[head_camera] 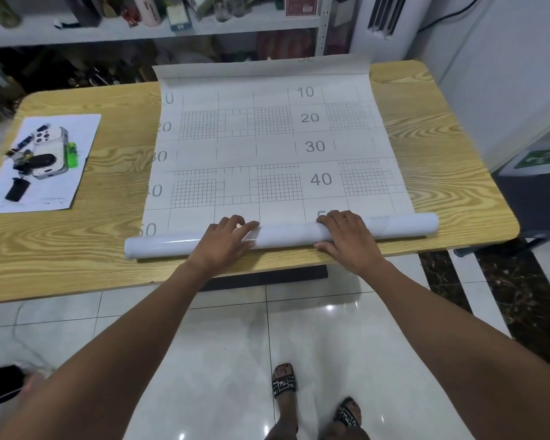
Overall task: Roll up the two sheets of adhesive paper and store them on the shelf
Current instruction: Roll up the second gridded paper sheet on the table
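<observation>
The adhesive paper (267, 147) lies grid side up on the table (442, 147), and its 6 o'clock edge is wound into a roll (286, 235). The left hand (226, 241) presses the roll with nearly straight fingers. The right hand (346, 239) wraps it, thumb on the near side. Uneven pushing could skew the roll into a cone, and the curled 12 o'clock end may spring back. The shelf (108, 31) stands at 12 o'clock.

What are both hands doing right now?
Left hand: open, fingers pressing on the paper roll.
Right hand: closed around the paper roll.
</observation>
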Demonstrator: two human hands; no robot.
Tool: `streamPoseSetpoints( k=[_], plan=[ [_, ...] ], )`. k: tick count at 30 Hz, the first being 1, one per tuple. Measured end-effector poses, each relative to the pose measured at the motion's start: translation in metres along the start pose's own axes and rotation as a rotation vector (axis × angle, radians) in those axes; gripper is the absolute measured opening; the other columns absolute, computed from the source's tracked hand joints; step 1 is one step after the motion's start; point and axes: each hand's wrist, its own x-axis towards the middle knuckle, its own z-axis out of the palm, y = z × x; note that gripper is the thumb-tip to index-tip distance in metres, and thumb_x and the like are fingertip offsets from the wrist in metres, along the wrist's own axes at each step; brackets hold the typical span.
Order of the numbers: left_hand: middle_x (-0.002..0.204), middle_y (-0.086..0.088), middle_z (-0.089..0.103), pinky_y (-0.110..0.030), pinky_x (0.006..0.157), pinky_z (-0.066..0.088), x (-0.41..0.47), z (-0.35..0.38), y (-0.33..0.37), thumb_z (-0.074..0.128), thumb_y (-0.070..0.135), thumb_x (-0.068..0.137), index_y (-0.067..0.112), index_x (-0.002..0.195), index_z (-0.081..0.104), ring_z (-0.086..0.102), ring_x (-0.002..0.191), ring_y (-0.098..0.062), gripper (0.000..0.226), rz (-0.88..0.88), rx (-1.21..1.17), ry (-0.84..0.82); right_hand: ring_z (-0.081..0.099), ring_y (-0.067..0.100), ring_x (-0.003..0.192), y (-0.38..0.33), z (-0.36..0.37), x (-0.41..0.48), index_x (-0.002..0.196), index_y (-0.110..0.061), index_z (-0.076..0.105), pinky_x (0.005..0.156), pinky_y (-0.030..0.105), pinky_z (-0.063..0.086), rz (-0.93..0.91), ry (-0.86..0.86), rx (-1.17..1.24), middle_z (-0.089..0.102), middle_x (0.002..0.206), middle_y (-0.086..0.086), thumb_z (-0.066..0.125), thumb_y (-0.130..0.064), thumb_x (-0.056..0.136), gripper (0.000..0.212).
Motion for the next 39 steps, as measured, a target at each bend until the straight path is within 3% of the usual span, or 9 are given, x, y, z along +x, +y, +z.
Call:
streamPoseSetpoints(
  k=[7,13,16,20,28,39],
  plan=[
    [0.124,-0.009,0.045,-0.039,0.087,0.036,0.001,0.0,0.0,0.056,0.04,0.087,0.021,0.128,0.049,0.046,0.107,-0.026,0.045,-0.024,-0.061,-0.016,0.053,0.029,0.096,-0.003,-0.002,0.0,0.113,-0.012,0.057,0.088,0.041,0.043,0.009,-0.008,0.046,0.056,0.113,0.007,0.046,-0.046,0.084,0.046],
    [0.12,-0.008,0.044,-0.034,0.081,0.036,0.002,-0.004,0.0,0.06,0.038,0.085,0.021,0.131,0.046,0.043,0.105,-0.025,0.05,0.005,-0.094,-0.054,0.05,0.03,0.096,0.001,-0.001,0.0,0.117,-0.012,0.056,0.089,0.04,0.039,0.01,-0.034,0.032,0.054,0.113,0.008,0.053,-0.038,0.09,0.039],
    [0.119,-0.008,0.046,-0.035,0.082,0.04,0.003,-0.004,0.0,0.06,0.035,0.086,0.02,0.134,0.043,0.044,0.104,-0.026,0.052,0.0,-0.112,-0.071,0.052,0.029,0.094,0.001,-0.004,0.0,0.119,-0.013,0.056,0.087,0.04,0.041,0.016,-0.068,0.02,0.056,0.11,0.008,0.033,-0.046,0.09,0.05],
    [0.12,-0.006,0.046,-0.035,0.084,0.04,0.002,-0.004,0.002,0.055,0.036,0.089,0.021,0.135,0.04,0.045,0.105,-0.023,0.051,0.002,-0.149,-0.095,0.052,0.03,0.098,0.0,-0.006,-0.001,0.13,-0.014,0.05,0.091,0.042,0.039,0.038,-0.1,0.03,0.057,0.111,0.008,0.025,-0.046,0.09,0.057],
    [0.117,-0.007,0.054,-0.036,0.084,0.037,0.0,-0.001,0.001,0.044,0.041,0.09,0.019,0.132,0.044,0.049,0.102,-0.027,0.047,0.049,-0.085,-0.06,0.052,0.029,0.104,0.0,-0.003,-0.008,0.127,-0.015,0.051,0.095,0.042,0.034,0.05,-0.047,-0.004,0.058,0.115,0.007,0.028,-0.048,0.092,0.053],
    [0.115,-0.011,0.059,-0.039,0.083,0.038,0.0,0.0,0.002,0.044,0.032,0.096,0.015,0.131,0.044,0.051,0.102,-0.031,0.039,0.051,-0.001,-0.028,0.053,0.031,0.103,-0.003,-0.002,-0.011,0.124,-0.016,0.053,0.097,0.043,0.026,0.035,0.001,-0.012,0.057,0.116,0.01,0.033,-0.053,0.089,0.055]
  ],
)
